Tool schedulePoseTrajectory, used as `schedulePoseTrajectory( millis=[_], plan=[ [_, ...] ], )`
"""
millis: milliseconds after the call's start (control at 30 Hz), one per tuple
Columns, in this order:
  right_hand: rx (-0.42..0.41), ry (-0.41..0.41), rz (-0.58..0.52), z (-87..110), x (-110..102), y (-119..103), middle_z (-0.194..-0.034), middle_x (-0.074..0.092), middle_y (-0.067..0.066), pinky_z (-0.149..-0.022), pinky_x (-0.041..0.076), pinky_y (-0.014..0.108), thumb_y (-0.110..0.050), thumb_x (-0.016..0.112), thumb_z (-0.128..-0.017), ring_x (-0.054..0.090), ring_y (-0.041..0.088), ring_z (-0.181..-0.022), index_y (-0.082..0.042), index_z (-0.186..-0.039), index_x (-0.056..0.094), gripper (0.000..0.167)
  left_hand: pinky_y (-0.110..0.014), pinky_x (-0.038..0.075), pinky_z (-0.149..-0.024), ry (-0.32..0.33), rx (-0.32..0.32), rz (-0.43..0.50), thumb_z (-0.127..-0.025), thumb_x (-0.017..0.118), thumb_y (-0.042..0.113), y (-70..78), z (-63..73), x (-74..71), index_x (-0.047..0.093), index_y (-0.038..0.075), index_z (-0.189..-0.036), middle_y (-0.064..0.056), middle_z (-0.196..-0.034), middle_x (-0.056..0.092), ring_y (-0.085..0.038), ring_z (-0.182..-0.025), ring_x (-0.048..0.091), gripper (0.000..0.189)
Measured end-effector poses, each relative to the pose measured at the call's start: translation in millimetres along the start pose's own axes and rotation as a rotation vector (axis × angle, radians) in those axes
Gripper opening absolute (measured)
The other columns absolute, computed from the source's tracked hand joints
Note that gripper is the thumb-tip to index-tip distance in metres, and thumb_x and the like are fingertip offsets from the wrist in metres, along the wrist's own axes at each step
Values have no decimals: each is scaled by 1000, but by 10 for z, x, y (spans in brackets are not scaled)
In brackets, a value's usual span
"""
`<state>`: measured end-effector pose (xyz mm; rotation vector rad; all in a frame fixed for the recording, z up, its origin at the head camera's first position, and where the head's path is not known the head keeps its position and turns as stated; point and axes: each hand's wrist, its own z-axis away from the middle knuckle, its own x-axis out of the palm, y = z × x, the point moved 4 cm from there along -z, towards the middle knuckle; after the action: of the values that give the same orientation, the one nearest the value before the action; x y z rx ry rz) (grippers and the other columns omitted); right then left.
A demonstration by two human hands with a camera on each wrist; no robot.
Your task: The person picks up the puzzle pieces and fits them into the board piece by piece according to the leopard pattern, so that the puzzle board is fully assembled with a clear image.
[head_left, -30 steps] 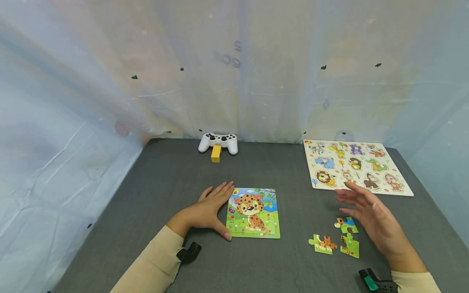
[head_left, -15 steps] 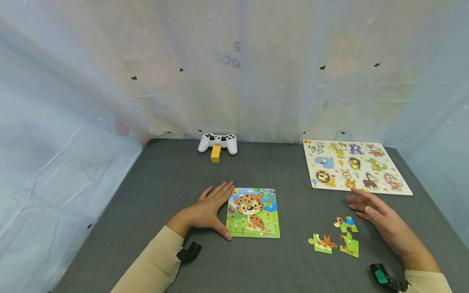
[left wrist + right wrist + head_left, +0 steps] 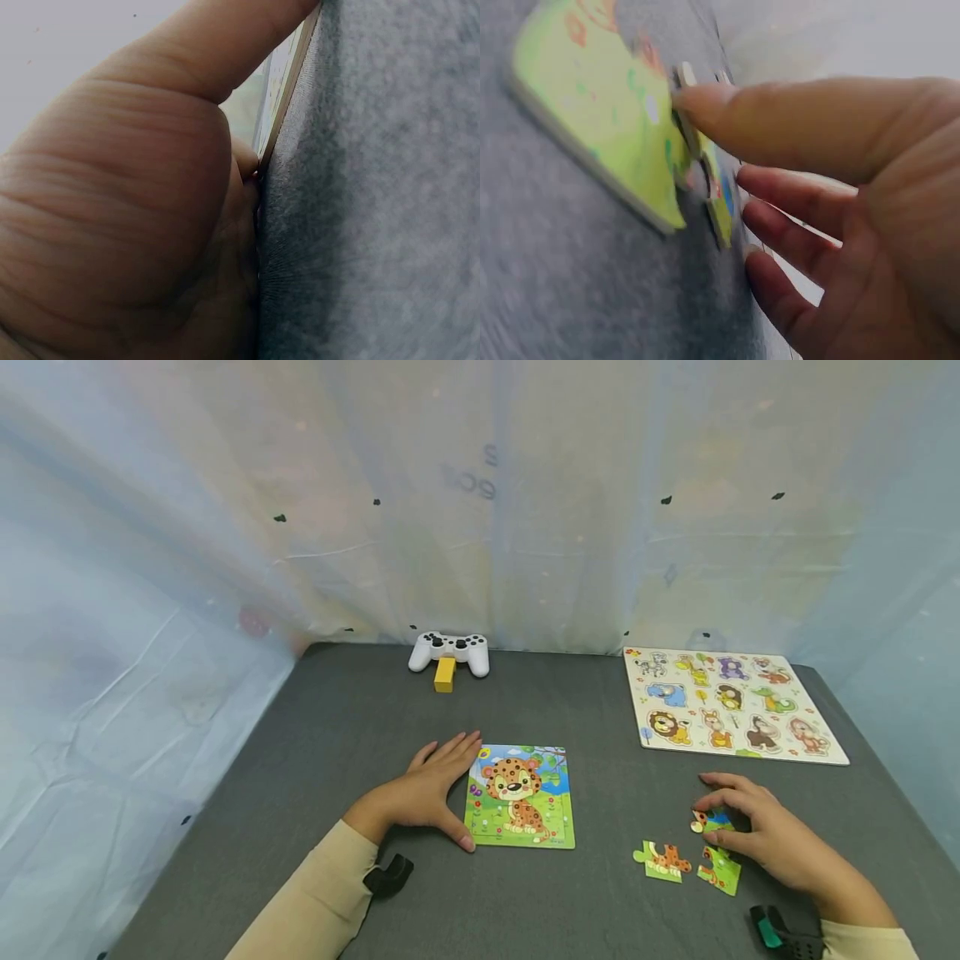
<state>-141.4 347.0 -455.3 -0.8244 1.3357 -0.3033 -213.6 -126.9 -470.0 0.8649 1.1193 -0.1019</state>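
Note:
A leopard jigsaw puzzle (image 3: 517, 797) in a square tray lies on the grey table. My left hand (image 3: 423, 793) rests spread along its left side, the thumb at the near corner and the fingertips at the far one. Over at the right, my right hand (image 3: 772, 835) has its thumb and fingers around a blue-and-green puzzle piece (image 3: 714, 821), partly covering it. Right below that one is a green puzzle piece (image 3: 722, 871), large in the right wrist view (image 3: 604, 112). A third puzzle piece (image 3: 663, 862), with leopard spots, lies to their left.
A white board with animal pictures (image 3: 735, 706) lies at the back right. Toward the back left is a white game controller (image 3: 450, 652) with a yellow block (image 3: 444, 675) in front of it. Pale sheeting (image 3: 480, 527) hangs behind the table.
My right hand has come down from above the table onto the blue-and-green piece. That piece and the green one beside it have shifted slightly. My left hand stays at the puzzle.

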Motion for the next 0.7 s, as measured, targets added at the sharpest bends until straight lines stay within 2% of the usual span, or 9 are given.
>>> schedulePoseTrajectory(
  millis=[33, 133, 233, 267, 400, 467, 533, 633, 700],
  plan=[
    [-1, 11, 13, -6, 0, -17, -153, 49, 26, -95, 36, 75, -8, 86, -94, 37, 59, -136, -13, -118, 74, 27, -62, -5, -126, -1, 0, 0, -66, 97, 72, 2, -2, -1, 13, 12, -176, -2, -182, 4, -23, -166, -3, 151],
    [7, 46, 53, -25, 9, -59, -136, 60, 17, -90, 47, 56, -8, 86, -95, 54, 37, -119, -14, -116, 73, 26, -62, -5, -126, -5, 1, 1, -66, 97, 72, 10, -5, -3, 13, 12, -176, -1, -182, 4, -23, -166, -3, 151],
    [56, 81, 91, -46, 23, -78, -122, 65, 5, -72, 47, 37, -10, 84, -97, 55, 17, -92, -13, -121, 73, 26, -62, -5, -126, -6, 4, 2, -66, 97, 71, 10, -5, -4, 13, 12, -176, -2, -182, 4, -24, -166, -2, 151],
    [76, 90, 100, -53, 29, -84, -117, 65, 2, -67, 44, 34, -11, 83, -99, 52, 14, -84, -13, -123, 73, 26, -62, -4, -126, -5, 5, 2, -67, 97, 71, 8, -4, -4, 13, 11, -176, -2, -182, 4, -24, -166, -2, 150],
    [130, 119, 98, -73, 68, -137, -98, 66, -2, -61, 38, 34, -15, 75, -107, 46, 14, -69, -13, -135, 72, 28, -62, -4, -127, -4, 7, 2, -67, 97, 71, 5, -2, -1, 13, 12, -176, -2, -182, 4, -24, -166, -2, 150],
    [123, 129, 59, -82, 102, -180, -94, 66, -2, -59, 42, 33, -13, 70, -109, 53, 13, -70, -12, -141, 70, 32, -62, -4, -127, -6, 7, -1, -67, 97, 70, 2, -3, 4, 13, 12, -176, -2, -182, 4, -24, -166, -2, 150],
    [110, 135, -13, -101, 144, -224, -96, 68, 0, -62, 50, 31, -11, 67, -111, 63, 13, -75, -9, -145, 66, 34, -61, -4, -127, -9, 6, -3, -67, 97, 70, 3, -4, 7, 13, 12, -176, -2, -182, 4, -23, -166, -2, 150],
    [94, 158, -131, -142, 212, -305, -106, 74, 4, -70, 60, 32, -6, 68, -109, 74, 14, -86, -4, -140, 64, 32, -60, -4, -127, -11, 1, -8, -67, 97, 71, 1, -9, 11, 12, 13, -177, -2, -182, 3, -22, -166, -3, 151],
    [90, 181, -193, -172, 254, -363, -105, 74, 6, -73, 62, 33, -5, 70, -108, 75, 15, -87, -2, -135, 64, 28, -59, -4, -127, -12, -5, -13, -66, 97, 72, -1, -14, 11, 11, 14, -177, -1, -182, 2, -21, -166, -3, 151]
  ],
)
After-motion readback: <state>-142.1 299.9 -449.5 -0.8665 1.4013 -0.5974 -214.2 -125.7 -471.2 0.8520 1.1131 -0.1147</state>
